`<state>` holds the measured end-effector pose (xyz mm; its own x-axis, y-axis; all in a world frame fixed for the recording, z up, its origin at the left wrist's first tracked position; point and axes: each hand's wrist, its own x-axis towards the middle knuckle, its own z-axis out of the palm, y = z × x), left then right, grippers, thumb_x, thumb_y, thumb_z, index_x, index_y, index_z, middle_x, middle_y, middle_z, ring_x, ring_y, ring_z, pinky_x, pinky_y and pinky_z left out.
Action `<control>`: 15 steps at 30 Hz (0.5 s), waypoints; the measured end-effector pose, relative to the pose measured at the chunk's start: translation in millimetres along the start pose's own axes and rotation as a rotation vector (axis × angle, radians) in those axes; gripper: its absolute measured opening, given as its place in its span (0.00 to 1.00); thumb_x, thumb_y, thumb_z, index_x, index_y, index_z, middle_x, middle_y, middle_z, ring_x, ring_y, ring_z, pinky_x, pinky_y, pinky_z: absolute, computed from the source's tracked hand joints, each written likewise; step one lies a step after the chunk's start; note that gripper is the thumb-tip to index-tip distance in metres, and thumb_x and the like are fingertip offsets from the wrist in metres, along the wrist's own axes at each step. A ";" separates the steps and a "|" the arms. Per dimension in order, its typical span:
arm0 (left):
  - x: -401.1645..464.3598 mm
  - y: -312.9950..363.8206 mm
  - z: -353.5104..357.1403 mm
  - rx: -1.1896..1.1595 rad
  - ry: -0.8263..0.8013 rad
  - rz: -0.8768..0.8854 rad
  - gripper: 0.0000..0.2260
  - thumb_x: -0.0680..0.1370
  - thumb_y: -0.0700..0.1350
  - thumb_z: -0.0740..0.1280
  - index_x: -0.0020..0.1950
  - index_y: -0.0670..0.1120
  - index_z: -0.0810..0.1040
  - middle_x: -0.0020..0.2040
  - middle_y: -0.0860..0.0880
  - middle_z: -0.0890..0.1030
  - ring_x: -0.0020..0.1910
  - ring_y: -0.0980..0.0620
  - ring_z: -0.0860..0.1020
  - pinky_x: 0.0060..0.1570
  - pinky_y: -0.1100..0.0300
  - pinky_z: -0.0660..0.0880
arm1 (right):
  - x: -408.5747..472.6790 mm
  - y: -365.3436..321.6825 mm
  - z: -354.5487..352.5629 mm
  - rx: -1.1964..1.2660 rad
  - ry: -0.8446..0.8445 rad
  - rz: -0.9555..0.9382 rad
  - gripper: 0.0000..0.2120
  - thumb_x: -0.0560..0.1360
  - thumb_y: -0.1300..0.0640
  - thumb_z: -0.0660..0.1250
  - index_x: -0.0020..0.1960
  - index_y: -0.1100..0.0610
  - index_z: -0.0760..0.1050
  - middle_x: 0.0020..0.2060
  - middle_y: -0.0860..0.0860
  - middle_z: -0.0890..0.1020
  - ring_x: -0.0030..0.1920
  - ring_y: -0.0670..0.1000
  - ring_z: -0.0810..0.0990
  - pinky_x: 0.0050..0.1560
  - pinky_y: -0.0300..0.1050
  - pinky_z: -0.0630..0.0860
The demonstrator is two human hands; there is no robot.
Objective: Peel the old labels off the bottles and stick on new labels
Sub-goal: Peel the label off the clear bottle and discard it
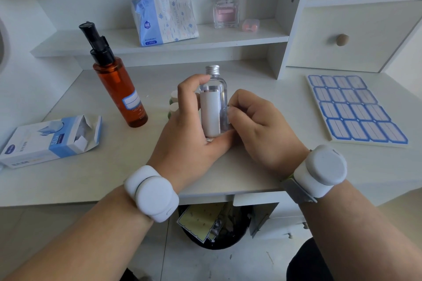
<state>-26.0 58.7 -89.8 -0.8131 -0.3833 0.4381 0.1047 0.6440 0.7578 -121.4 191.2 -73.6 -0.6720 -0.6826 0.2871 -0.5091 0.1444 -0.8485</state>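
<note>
My left hand (189,134) grips a small clear bottle (219,89) with a silver screw cap, holding it upright over the desk. A white label (209,114) runs down the bottle's front. My right hand (258,125) pinches at the bottle's right side with thumb and fingertips, at the label's edge. An amber pump bottle (118,89) with a black pump stands at the left and carries a blue-bordered white label (132,100). A sheet of blue-bordered blank labels (356,109) lies flat on the desk at the right.
An opened blue-and-white box (50,139) lies at the left. Two small white-capped containers (173,102) sit behind my left hand. On the shelf are a tissue pack (164,16) and a perfume bottle (226,9). A black bin (214,226) with scraps stands under the desk.
</note>
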 end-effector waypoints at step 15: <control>0.3 -0.3 -0.6 0.022 -0.002 -0.003 0.40 0.71 0.47 0.79 0.71 0.60 0.55 0.53 0.48 0.81 0.44 0.47 0.84 0.41 0.45 0.82 | -0.5 0.7 0.1 -0.037 -0.033 -0.016 0.09 0.82 0.58 0.61 0.43 0.58 0.71 0.31 0.48 0.72 0.34 0.46 0.70 0.38 0.48 0.72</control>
<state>-25.9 58.0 -89.6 -0.8146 -0.3840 0.4346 0.0893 0.6574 0.7483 -121.3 191.6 -74.4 -0.6457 -0.7083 0.2853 -0.5398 0.1591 -0.8266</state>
